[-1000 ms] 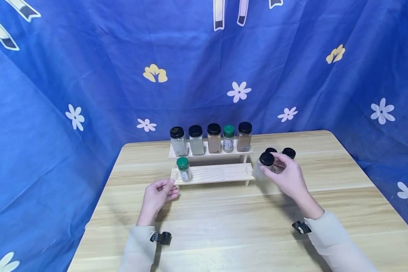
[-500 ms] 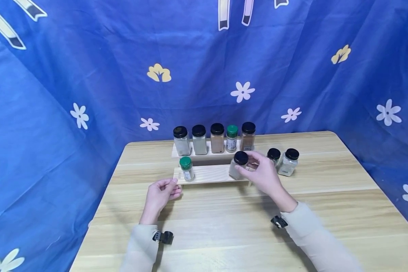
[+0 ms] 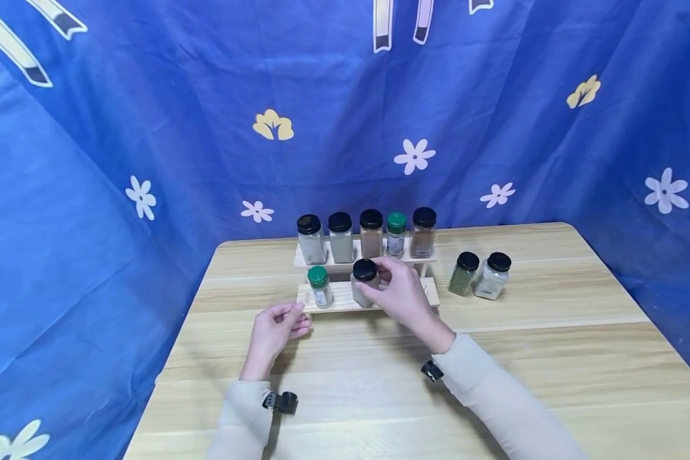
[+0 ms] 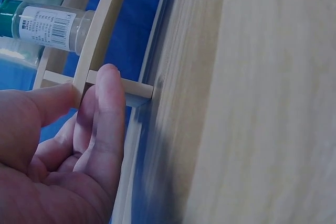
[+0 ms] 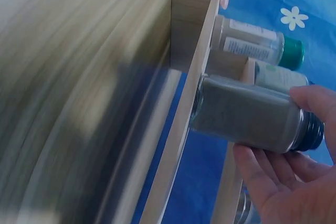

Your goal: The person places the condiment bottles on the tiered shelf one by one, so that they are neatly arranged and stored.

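Note:
My right hand (image 3: 401, 291) holds a black-lidded spice jar (image 5: 247, 114) of greyish powder, thumb on one side and fingers on the other. The jar's base is right at the lower step of a two-step wooden spice rack (image 3: 342, 300). Left of it on that step stands a small green-capped spice jar (image 3: 320, 287). My left hand (image 3: 277, 329) pinches the left end of the lower step; in the left wrist view its thumb (image 4: 58, 100) lies on top and a finger (image 4: 110, 93) underneath.
Along the rack's upper step stand several jars, black-lidded ones such as the leftmost jar (image 3: 312, 243) and one green-capped jar (image 3: 396, 236). On the table right of the rack are a jar of green herbs (image 3: 462, 276) and a jar of pale contents (image 3: 490, 279). A blue curtain (image 3: 333, 128) hangs behind.
My right hand has carried the black-lidded jar left from beside the other table jars to the middle of the lower step. My left hand stays at the rack's end.

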`<state>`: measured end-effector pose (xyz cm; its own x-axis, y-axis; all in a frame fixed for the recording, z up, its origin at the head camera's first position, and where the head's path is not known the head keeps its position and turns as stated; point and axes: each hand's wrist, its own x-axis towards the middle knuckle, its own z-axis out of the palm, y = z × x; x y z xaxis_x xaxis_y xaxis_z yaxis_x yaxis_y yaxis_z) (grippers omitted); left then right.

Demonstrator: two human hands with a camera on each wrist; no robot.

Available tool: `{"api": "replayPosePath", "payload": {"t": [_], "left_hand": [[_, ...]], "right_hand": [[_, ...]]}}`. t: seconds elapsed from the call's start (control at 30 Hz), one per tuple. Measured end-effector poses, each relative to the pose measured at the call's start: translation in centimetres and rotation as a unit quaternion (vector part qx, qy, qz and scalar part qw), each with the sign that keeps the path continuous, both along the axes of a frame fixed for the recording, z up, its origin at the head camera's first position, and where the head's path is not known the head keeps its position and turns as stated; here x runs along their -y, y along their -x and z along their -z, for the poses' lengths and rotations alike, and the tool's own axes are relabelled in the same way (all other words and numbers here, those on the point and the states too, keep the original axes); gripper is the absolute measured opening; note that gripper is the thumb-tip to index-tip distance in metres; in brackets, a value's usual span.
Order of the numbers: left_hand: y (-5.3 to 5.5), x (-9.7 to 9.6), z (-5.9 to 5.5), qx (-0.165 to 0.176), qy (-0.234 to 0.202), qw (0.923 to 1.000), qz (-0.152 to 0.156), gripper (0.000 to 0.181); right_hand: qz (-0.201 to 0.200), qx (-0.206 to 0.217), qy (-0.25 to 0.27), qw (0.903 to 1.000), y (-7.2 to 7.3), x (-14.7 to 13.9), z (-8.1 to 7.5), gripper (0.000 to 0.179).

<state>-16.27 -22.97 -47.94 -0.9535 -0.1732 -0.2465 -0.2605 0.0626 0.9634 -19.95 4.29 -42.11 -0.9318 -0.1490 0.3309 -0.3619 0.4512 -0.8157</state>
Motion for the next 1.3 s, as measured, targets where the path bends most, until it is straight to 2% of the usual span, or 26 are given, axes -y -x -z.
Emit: {"api": "replayPosePath", "payload": {"t": [0.4,0.67,0.8,1.03,1.3], "left_hand": [[0.1,-0.3,0.1,0.002,-0.004,1.0000,-0.002,0.038],[0.2,-0.2,0.2,0.003,0.002,1.0000,0.000,0.039],[0.2,0.0,0.2,0.000,0.003,1.0000,0.001,0.039],[0.2,0.1,0.0,0.010,0.003,0.9999,0.006,0.041],[0.2,0.1,0.0,0.009,0.003,0.9999,0.007,0.041]], "right_hand": [[0.012,-0.024,-0.029,0.9992,0.0,1.9,0.3,0.046],[0.005,-0.024,-0.046,0.9986,-0.3,0.9,-0.1,0.054],[0.001,-0.017,-0.028,0.9995,-0.4,-1.1,-0.9,0.051],[-0.005,-0.018,0.012,0.9998,-0.7,-6.6,-2.5,0.043],[0.061,-0.016,0.034,0.9974,0.2,-12.9,-2.8,0.044]]}}
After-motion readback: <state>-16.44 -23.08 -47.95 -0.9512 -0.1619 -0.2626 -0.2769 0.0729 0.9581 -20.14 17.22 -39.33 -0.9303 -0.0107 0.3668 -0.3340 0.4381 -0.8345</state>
